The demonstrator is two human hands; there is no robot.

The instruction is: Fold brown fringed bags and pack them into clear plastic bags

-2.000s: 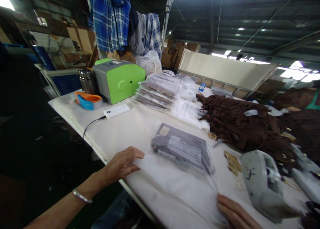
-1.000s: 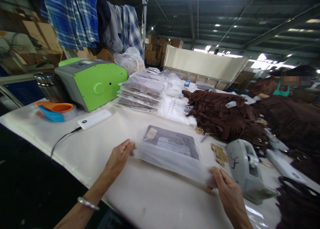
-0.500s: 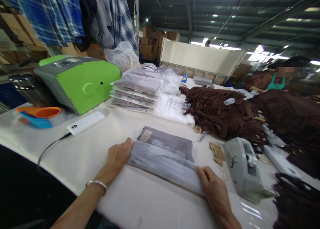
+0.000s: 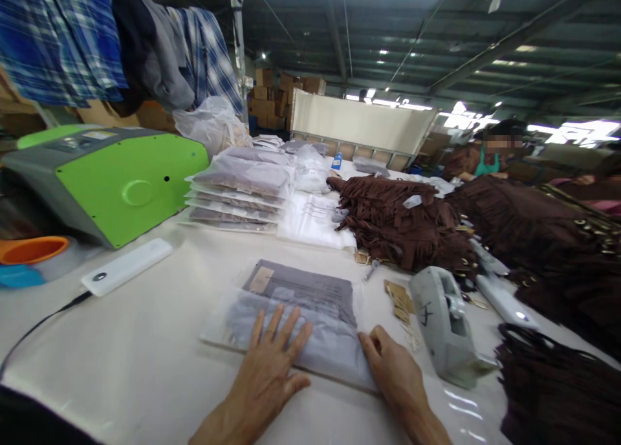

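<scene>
A grey item in a clear plastic bag (image 4: 310, 303) lies flat on the white table (image 4: 160, 341), with a tan tag at its upper left corner. Spread fingers of my left hand (image 4: 272, 374) rest on the lower left part of the bag. At the bag's lower right edge, my right hand (image 4: 398, 374) pinches the plastic between thumb and curled fingers. Right of it stands a grey tape dispenser (image 4: 441, 328), with tan tags (image 4: 400, 299) beside it.
Stacked bagged items (image 4: 237, 186) stand behind, near a green machine (image 4: 130, 180). Brown fringed bags (image 4: 398, 218) cover the right side. A white power bank (image 4: 126, 267) with a cable and an orange scoop (image 4: 33, 249) lie left. A person (image 4: 485, 154) is at the back right.
My left hand has let go of the bag's left edge and now lies spread on top of it. My right hand stays at the right edge. The view has shifted right.
</scene>
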